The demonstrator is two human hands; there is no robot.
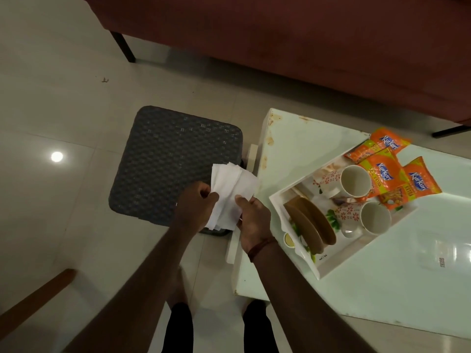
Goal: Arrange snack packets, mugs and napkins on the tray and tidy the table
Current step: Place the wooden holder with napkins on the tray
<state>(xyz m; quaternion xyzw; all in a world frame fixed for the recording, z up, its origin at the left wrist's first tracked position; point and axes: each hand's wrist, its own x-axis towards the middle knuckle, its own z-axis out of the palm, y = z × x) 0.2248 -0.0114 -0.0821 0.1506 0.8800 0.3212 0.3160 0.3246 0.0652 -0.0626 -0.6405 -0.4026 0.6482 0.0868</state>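
Both hands hold a loose bunch of white napkins (229, 192) above the dark woven stool, left of the table. My left hand (195, 203) pinches their left edge and my right hand (252, 220) grips their right side. On the white table a white tray (276, 200) holds two floral mugs lying on their sides (353, 182) (372, 217), two brown plates (312, 222) leaning together, and several orange snack packets (387, 171) at its far end.
A dark woven stool (165, 159) stands on the tiled floor against the white glossy table (407, 289). A dark red sofa (305, 47) runs along the back. A wooden chair arm (33, 301) shows at the lower left. My feet are below.
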